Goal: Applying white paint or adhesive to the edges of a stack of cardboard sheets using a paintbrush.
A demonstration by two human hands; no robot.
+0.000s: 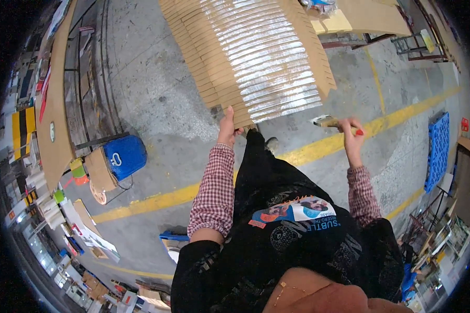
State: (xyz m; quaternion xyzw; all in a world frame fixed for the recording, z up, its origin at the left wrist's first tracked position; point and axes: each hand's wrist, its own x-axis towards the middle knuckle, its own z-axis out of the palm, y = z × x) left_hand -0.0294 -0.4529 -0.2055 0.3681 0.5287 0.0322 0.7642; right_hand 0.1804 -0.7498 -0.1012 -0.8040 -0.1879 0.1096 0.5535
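Fanned-out brown cardboard sheets (222,68) lie overlapping in front of me, their near edges stepped one behind another. A wet-looking white coating (271,68) covers a broad band across them. At the near left corner my left hand (227,127) pinches the cardboard, thumb on top and the other fingers mostly hidden. My right hand (352,131) is closed round a flat paintbrush (327,122) with a red handle end. Its whitish bristles point left, off the near right corner of the sheets and apart from them.
A long brown-topped table (60,115) runs along the left. Beside it is a blue seat (125,156) with cardboard leaning on it. A blue plastic pallet (437,151) stands at right. Another cardboard-covered table (371,18) is far right. Yellow lines (318,148) cross the grey floor.
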